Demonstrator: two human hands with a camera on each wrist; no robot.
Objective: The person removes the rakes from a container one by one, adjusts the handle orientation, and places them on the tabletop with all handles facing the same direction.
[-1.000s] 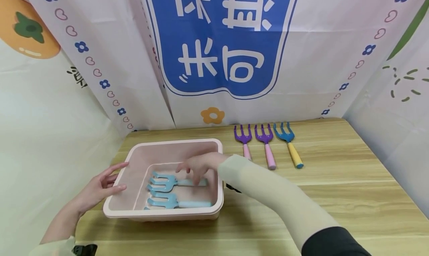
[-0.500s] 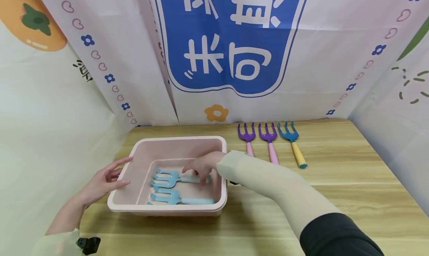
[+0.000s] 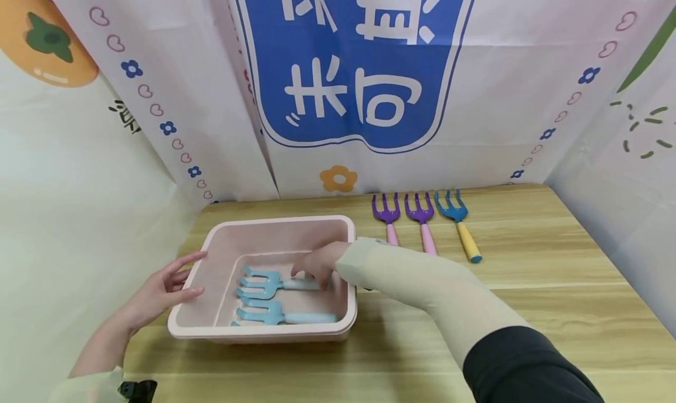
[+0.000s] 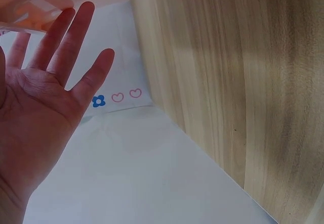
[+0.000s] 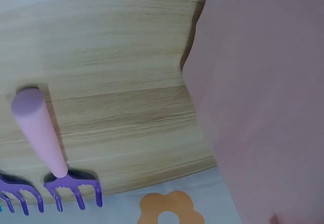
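Observation:
A pink plastic basin [image 3: 264,334] stands at the left of the wooden table. Two light blue garden hand forks lie inside it with tines to the left: a far fork [image 3: 271,284] and a near fork [image 3: 274,316]. My left hand [image 3: 161,291] touches the basin's left rim, index finger and thumb over the edge; in the left wrist view its fingers [image 4: 73,42] are straight and spread. My right hand [image 3: 319,264] is down in the basin at the far fork's handle, fingers bent over it. Whether they grip it is hidden.
Right of the basin lie two purple hand forks with pink handles, a left one [image 3: 387,215] and a right one [image 3: 421,215], and a blue fork with a yellow handle [image 3: 466,233]. A printed white cloth [image 3: 475,127] hangs behind the table [image 3: 528,262].
My right hand has sunk lower onto the far fork's handle, its fingers drawn in more. The forks keep their places in the basin. My left hand stays at the rim; the view has shifted slightly.

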